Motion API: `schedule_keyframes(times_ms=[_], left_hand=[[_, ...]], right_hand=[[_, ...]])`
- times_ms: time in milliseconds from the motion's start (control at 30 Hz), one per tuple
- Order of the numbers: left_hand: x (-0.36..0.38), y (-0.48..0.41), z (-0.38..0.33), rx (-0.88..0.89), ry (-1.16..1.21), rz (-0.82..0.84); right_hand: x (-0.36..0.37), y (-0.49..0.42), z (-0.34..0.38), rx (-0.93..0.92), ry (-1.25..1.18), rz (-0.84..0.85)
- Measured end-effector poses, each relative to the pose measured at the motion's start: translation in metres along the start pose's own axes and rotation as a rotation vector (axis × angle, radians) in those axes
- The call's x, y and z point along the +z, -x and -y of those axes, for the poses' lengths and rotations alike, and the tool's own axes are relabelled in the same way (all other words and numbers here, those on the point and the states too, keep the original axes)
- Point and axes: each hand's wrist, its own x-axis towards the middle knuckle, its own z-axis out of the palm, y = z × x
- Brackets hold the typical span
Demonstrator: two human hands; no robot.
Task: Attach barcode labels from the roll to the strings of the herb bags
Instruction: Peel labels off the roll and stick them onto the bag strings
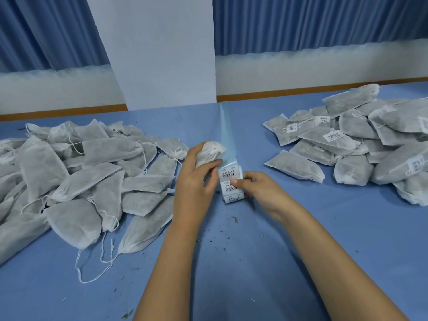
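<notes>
My left hand (pixel 196 179) grips a white herb bag (pixel 209 152) by its gathered top, just left of the label roll (pixel 231 185). The roll of barcode labels sits on the blue table, and its empty backing strip (pixel 227 135) trails away toward the wall. My right hand (pixel 257 188) holds the roll, with the thumb pressed on a barcode label on its top. A pile of unlabelled herb bags (pixel 81 181) lies to the left. To the right lies a pile of labelled bags (pixel 359 144) with white barcode tags on their strings.
The blue table cloth (pixel 231 262) carries scattered herb crumbs in front of my arms. A loose white string (pixel 92 269) trails from the left pile toward the front edge. A white pillar (pixel 162 54) and blue curtains stand behind the table.
</notes>
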Motion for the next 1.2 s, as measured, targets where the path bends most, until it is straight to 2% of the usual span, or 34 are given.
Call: schedule_keyframes(times_ms=[67, 167, 233, 300, 467, 733, 933, 1100, 1200], left_hand=[[-0.001, 0.0, 0.0, 0.038, 0.011, -0.006], [0.0, 0.001, 0.003, 0.06, -0.009, 0.165], [0.002, 0.002, 0.005, -0.005, -0.036, 0.299], [0.005, 0.002, 0.007, -0.079, -0.023, 0.338], [0.005, 0.002, 0.013, -0.162, 0.018, 0.235], [0.003, 0.0, 0.013, -0.172, 0.065, 0.258], [0.004, 0.0, 0.011, -0.235, 0.101, 0.232], [0.002, 0.0, 0.011, -0.216, 0.111, 0.229], [0.002, -0.001, 0.007, -0.367, 0.208, 0.179]], right_hand=[[0.001, 0.0, 0.0, 0.008, -0.01, -0.017], [0.002, 0.001, 0.0, 0.004, 0.001, -0.028], [0.002, 0.003, 0.0, -0.012, 0.017, -0.028], [0.001, 0.004, 0.001, -0.023, 0.022, -0.017], [-0.006, 0.005, 0.003, -0.008, 0.059, 0.107], [-0.004, 0.003, 0.001, -0.051, 0.155, 0.015], [-0.006, 0.002, -0.001, -0.055, 0.167, 0.025], [-0.009, 0.002, 0.0, -0.033, 0.08, 0.08], [-0.007, 0.001, -0.002, -0.037, 0.043, 0.059]])
